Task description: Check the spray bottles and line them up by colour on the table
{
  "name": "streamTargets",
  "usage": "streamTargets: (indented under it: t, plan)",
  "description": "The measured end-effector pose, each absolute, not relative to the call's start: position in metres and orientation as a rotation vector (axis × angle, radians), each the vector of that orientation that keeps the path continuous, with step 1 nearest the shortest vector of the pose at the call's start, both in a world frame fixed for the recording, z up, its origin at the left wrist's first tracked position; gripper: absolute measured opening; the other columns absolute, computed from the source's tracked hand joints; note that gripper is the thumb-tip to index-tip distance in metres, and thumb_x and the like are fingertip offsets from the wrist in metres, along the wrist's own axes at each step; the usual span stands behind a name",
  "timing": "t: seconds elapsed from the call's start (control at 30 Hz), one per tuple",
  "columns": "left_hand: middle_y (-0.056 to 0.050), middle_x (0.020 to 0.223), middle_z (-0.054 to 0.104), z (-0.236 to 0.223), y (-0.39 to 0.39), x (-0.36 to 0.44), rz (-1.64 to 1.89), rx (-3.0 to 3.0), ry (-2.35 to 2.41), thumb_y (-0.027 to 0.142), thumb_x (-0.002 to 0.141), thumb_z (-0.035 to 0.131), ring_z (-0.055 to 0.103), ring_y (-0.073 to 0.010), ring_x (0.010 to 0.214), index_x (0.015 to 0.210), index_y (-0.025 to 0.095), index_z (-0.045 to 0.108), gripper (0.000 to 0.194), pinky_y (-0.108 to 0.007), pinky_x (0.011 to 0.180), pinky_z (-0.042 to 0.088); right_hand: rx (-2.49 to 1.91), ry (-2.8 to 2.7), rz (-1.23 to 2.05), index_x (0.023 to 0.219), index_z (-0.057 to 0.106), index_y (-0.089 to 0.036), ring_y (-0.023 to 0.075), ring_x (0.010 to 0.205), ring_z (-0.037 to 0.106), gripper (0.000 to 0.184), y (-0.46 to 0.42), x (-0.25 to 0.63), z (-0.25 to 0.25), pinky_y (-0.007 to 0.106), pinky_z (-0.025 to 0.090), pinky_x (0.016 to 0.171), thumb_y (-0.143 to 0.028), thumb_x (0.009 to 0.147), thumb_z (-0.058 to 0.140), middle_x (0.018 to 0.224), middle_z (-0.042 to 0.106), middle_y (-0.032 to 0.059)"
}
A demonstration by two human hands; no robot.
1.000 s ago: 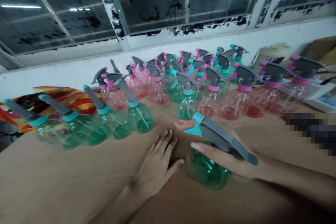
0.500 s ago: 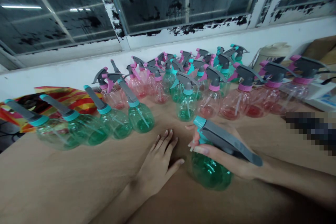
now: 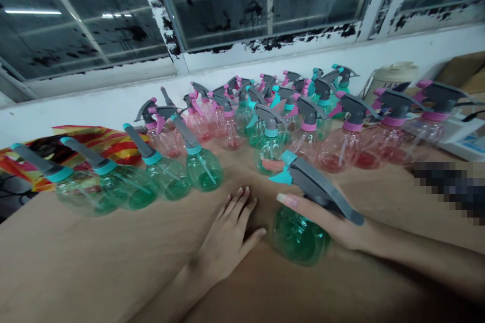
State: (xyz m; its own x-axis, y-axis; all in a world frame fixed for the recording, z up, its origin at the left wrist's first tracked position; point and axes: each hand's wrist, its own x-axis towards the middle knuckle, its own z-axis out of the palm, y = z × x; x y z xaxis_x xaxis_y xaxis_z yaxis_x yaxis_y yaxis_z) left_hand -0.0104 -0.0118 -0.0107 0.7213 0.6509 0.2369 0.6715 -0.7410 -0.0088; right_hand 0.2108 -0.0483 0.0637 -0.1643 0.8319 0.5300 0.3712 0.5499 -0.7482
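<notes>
A green spray bottle [image 3: 301,239] with a grey head and turquoise trigger is in my right hand [image 3: 341,224], at the front right of the table. My thumb lies along its near side, below the head, and a fingertip shows beyond the nozzle; the other fingers are hidden behind it. Flat on the wood to its left rests my left hand [image 3: 229,239], fingers spread and holding nothing. Beyond the left hand stands another green spray bottle [image 3: 204,171], at the end of a row. Straight behind the held one is a further green bottle [image 3: 261,149].
Several pink spray bottles [image 3: 335,154] line the right side, with a dense cluster of pink and green ones behind. A colourful plastic bag [image 3: 109,144] lies at the left. At the back right are a beige jug [image 3: 394,78] and a cardboard box [image 3: 466,68].
The held spray bottle has shifted slightly left and away from me. My right fingers have come off the trigger, which now shows. My left hand has stayed put.
</notes>
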Motion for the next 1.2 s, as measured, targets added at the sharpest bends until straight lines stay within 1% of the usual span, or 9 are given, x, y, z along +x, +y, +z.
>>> streamTargets:
  t: [0.1,0.23,0.3,0.37,0.43,0.6,0.73,1.03,1.2]
  plan:
    - [-0.016,0.148,0.037,-0.01,-0.012,-0.01,-0.319,-2.821,-1.088,0.044,0.094,0.051,0.033,-0.0304,0.136,0.138,0.011,0.04,0.056,-0.05,0.107,0.034,-1.01,-1.716,0.623,0.111,0.063,-0.029,0.021,0.076,0.067,0.027,-0.048,0.21,0.064,0.034,0.056,0.07,-0.038,0.085,0.061,0.082,0.068,0.0008]
    - [-0.016,0.148,0.037,-0.01,-0.013,-0.01,-0.326,-2.798,-1.077,0.044,0.094,0.052,0.034,-0.0297,0.136,0.138,0.011,0.04,0.056,-0.048,0.107,0.035,-0.933,-1.718,0.672,0.116,0.061,-0.031,0.0238,0.102,0.064,0.031,-0.047,0.21,0.063,0.038,0.051,0.091,-0.035,0.086,0.061,0.109,0.068,0.0019]
    - [-0.016,0.148,0.037,-0.011,-0.013,-0.011,-0.345,-2.791,-1.062,0.044,0.095,0.05,0.035,-0.0291,0.136,0.138,0.011,0.039,0.056,-0.048,0.108,0.035,-0.944,-1.737,0.682,0.117,0.061,-0.031,0.0238,0.099,0.065,0.031,-0.047,0.211,0.062,0.037,0.053,0.087,-0.036,0.086,0.06,0.103,0.069,0.0025]
    - [-0.016,0.148,0.037,-0.012,-0.012,-0.011,-0.376,-2.786,-1.052,0.045,0.096,0.048,0.035,-0.0289,0.136,0.139,0.012,0.037,0.056,-0.047,0.107,0.035,-0.977,-1.76,0.682,0.118,0.061,-0.03,0.0227,0.087,0.067,0.032,-0.047,0.212,0.062,0.036,0.055,0.078,-0.037,0.087,0.059,0.089,0.069,0.0023]
    - [-0.015,0.148,0.037,-0.013,-0.012,-0.012,-0.394,-2.789,-1.047,0.046,0.096,0.046,0.035,-0.0286,0.136,0.14,0.013,0.035,0.056,-0.047,0.107,0.036,-0.988,-1.776,0.679,0.12,0.06,-0.03,0.0217,0.081,0.067,0.034,-0.048,0.212,0.062,0.036,0.056,0.073,-0.036,0.087,0.058,0.084,0.068,0.0019]
    - [-0.016,0.146,0.039,-0.015,-0.011,-0.013,-0.406,-2.778,-1.032,0.047,0.097,0.044,0.035,-0.0287,0.135,0.138,0.012,0.038,0.055,-0.047,0.107,0.036,-0.919,-1.78,0.716,0.119,0.06,-0.03,0.0216,0.107,0.062,0.034,-0.049,0.211,0.069,0.036,0.05,0.092,-0.029,0.085,0.062,0.113,0.067,0.0028]
    - [-0.017,0.145,0.041,-0.015,-0.011,-0.012,-0.39,-2.784,-1.027,0.048,0.097,0.042,0.034,-0.0299,0.135,0.137,0.01,0.041,0.054,-0.048,0.107,0.035,-0.909,-1.848,0.758,0.118,0.06,-0.028,0.0188,0.114,0.058,0.032,-0.049,0.212,0.071,0.034,0.045,0.101,-0.028,0.086,0.061,0.116,0.067,0.0024]
    - [-0.017,0.145,0.041,-0.013,-0.012,-0.012,-0.423,-2.806,-1.05,0.047,0.097,0.043,0.034,-0.0308,0.136,0.138,0.011,0.039,0.055,-0.049,0.106,0.037,-0.911,-1.796,0.794,0.092,0.062,-0.026,0.0177,0.088,0.064,0.01,-0.05,0.208,0.073,0.031,0.053,0.081,-0.032,0.085,0.061,0.091,0.067,0.0007]
    - [-0.018,0.147,0.038,-0.014,-0.012,-0.013,-0.409,-2.823,-1.047,0.045,0.097,0.045,0.034,-0.0299,0.136,0.139,0.011,0.037,0.055,-0.049,0.107,0.034,-0.956,-1.842,0.755,0.079,0.059,-0.023,0.016,0.072,0.062,0.017,-0.049,0.209,0.071,0.029,0.051,0.065,-0.037,0.088,0.055,0.071,0.062,-0.0012]
